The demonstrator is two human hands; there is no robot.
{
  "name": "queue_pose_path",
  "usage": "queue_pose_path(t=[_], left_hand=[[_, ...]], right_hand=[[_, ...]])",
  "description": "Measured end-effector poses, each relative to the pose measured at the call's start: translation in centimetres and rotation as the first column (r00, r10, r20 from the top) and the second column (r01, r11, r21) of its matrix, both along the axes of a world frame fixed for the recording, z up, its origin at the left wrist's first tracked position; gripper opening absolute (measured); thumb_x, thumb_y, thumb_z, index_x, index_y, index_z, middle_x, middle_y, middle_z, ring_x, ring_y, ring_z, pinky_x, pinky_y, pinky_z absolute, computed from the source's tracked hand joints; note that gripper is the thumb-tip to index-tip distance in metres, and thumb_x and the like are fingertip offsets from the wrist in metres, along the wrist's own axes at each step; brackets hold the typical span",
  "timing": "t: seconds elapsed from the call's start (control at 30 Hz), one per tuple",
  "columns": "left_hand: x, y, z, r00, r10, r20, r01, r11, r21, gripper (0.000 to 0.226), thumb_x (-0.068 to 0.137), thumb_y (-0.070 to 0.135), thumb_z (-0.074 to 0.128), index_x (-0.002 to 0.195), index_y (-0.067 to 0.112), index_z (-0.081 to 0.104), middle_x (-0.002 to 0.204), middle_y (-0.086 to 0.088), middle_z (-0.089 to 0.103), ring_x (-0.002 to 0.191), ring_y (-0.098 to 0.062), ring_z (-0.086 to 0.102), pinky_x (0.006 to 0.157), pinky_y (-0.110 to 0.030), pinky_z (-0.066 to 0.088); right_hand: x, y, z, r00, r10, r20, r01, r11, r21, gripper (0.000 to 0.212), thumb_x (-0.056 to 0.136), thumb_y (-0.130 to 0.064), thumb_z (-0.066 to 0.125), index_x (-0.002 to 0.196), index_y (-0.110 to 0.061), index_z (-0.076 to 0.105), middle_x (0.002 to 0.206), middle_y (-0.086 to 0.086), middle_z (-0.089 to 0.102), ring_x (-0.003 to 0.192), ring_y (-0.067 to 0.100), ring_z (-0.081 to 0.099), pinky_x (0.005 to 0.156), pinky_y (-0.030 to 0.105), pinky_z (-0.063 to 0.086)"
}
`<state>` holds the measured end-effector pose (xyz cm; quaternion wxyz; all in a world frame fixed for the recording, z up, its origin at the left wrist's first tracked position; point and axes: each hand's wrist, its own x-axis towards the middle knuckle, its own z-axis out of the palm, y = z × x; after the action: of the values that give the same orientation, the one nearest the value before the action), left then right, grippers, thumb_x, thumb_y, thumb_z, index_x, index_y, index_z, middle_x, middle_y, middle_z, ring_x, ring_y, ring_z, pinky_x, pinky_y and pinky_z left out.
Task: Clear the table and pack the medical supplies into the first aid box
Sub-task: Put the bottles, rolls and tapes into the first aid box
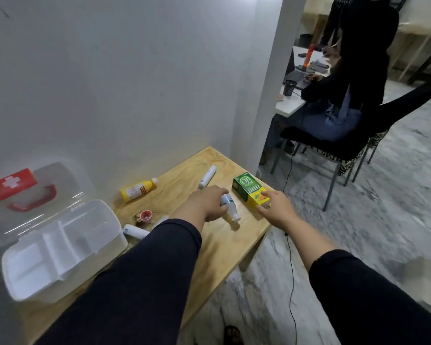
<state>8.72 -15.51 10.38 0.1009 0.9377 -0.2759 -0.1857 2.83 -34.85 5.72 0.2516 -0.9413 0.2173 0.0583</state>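
Left grip (209, 204) clasps smooth white bottle (230, 207); right grip (275, 207) pinches cardboard carton (250, 192).

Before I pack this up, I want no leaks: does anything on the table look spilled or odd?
No spill visible. A red cap lies loose, open side up, beside brown scraps near the box.

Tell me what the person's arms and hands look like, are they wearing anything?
Both arms wear long, dark navy sleeves that stop near the wrists. The left hand and right hand are bare, with no gloves. I can't see any rings or a watch.
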Motion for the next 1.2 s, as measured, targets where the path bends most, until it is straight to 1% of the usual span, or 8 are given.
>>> queue_pose_path(t=[0.17, 0.3, 0.47, 0.6, 0.7, 0.8, 1.03, 1.2], left_hand=[[2.3, -3.4, -1.4, 0.999, -0.015, -0.033, 0.016, 0.999, 0.033, 0.051, 0.095, 0.031, 0.044, 0.145, 0.027, 0.037, 0.145, 0.003, 0.043, 0.127, -0.023, 0.049, 0.096, -0.039, 0.046], [3.7, -5.1, -2.5, 0.999, 0.005, -0.054, -0.002, 0.998, 0.058, 0.049, 0.096, 0.033, 0.044, 0.144, 0.027, 0.039, 0.142, 0.002, 0.046, 0.122, -0.023, 0.053, 0.099, -0.041, 0.046], [4.4, -5.4, -2.6, 0.994, 0.080, -0.079, -0.077, 0.996, 0.047, 0.049, 0.096, 0.031, 0.043, 0.145, 0.029, 0.038, 0.144, 0.004, 0.045, 0.124, -0.022, 0.051, 0.092, -0.033, 0.043], [5.5, -3.6, -1.1, 0.983, 0.174, -0.052, -0.172, 0.984, 0.036, 0.050, 0.094, 0.032, 0.047, 0.144, 0.028, 0.041, 0.152, 0.006, 0.038, 0.130, -0.023, 0.048, 0.098, -0.037, 0.046], [6.1, -1.1, 0.4, 0.966, 0.258, 0.001, -0.258, 0.966, 0.024, 0.050, 0.093, 0.037, 0.048, 0.142, 0.027, 0.044, 0.149, 0.003, 0.042, 0.134, -0.023, 0.044, 0.107, -0.042, 0.040], [5.9, 2.4, 1.6, 0.936, 0.348, 0.050, -0.349, 0.937, 0.025, 0.050, 0.091, 0.037, 0.051, 0.140, 0.026, 0.047, 0.148, 0.000, 0.044, 0.136, -0.024, 0.041, 0.111, -0.041, 0.037], [2.4, 12.3, 3.8, 0.785, 0.617, 0.046, -0.617, 0.787, -0.021, 0.037, 0.090, 0.038, 0.053, 0.125, 0.029, 0.059, 0.129, -0.003, 0.060, 0.117, -0.026, 0.056, 0.089, -0.033, 0.045], [-1.0, 18.9, 3.6, 0.684, 0.729, -0.020, -0.729, 0.684, 0.010, 0.044, 0.092, 0.028, 0.049, 0.135, 0.022, 0.053, 0.142, -0.002, 0.051, 0.128, -0.025, 0.049, 0.103, -0.032, 0.040]], right_hand=[[1.3, -1.6, -3.4, 0.988, -0.094, 0.121, 0.074, 0.984, 0.165, 0.051, 0.081, -0.023, 0.071, 0.128, -0.019, 0.053, 0.137, 0.009, 0.045, 0.126, 0.027, 0.046, 0.106, 0.037, 0.038], [3.2, -2.1, -5.1, 0.980, -0.134, 0.148, 0.096, 0.967, 0.237, 0.043, 0.077, -0.020, 0.073, 0.117, -0.018, 0.058, 0.124, 0.006, 0.048, 0.098, 0.024, 0.062, 0.089, 0.034, 0.051], [5.2, -3.3, -4.7, 0.982, -0.111, 0.155, 0.081, 0.978, 0.190, 0.042, 0.078, -0.017, 0.068, 0.119, -0.016, 0.058, 0.124, 0.010, 0.051, 0.112, 0.028, 0.054, 0.091, 0.033, 0.045], [7.9, -3.8, -1.4, 0.977, 0.018, 0.213, -0.053, 0.986, 0.159, 0.043, 0.075, -0.017, 0.068, 0.117, -0.018, 0.061, 0.124, 0.010, 0.054, 0.108, 0.027, 0.057, 0.094, 0.038, 0.049], [9.8, -2.3, 1.4, 0.961, 0.144, 0.235, -0.175, 0.977, 0.118, 0.040, 0.074, -0.018, 0.069, 0.114, -0.021, 0.064, 0.121, 0.009, 0.053, 0.098, 0.028, 0.061, 0.089, 0.034, 0.050], [11.4, 0.6, 3.9, 0.920, 0.291, 0.261, -0.321, 0.944, 0.080, 0.039, 0.075, -0.019, 0.071, 0.114, -0.019, 0.065, 0.118, 0.012, 0.053, 0.102, 0.030, 0.058, 0.088, 0.032, 0.046], [12.6, 11.4, 8.0, 0.735, 0.598, 0.319, -0.640, 0.768, 0.033, 0.047, 0.074, -0.028, 0.077, 0.118, -0.017, 0.064, 0.123, 0.007, 0.055, 0.107, 0.025, 0.057, 0.089, 0.028, 0.044], [11.9, 18.7, 8.5, 0.593, 0.743, 0.309, -0.776, 0.630, -0.028, 0.044, 0.072, -0.019, 0.074, 0.116, -0.016, 0.066, 0.121, 0.008, 0.057, 0.112, 0.025, 0.057, 0.097, 0.031, 0.046]])
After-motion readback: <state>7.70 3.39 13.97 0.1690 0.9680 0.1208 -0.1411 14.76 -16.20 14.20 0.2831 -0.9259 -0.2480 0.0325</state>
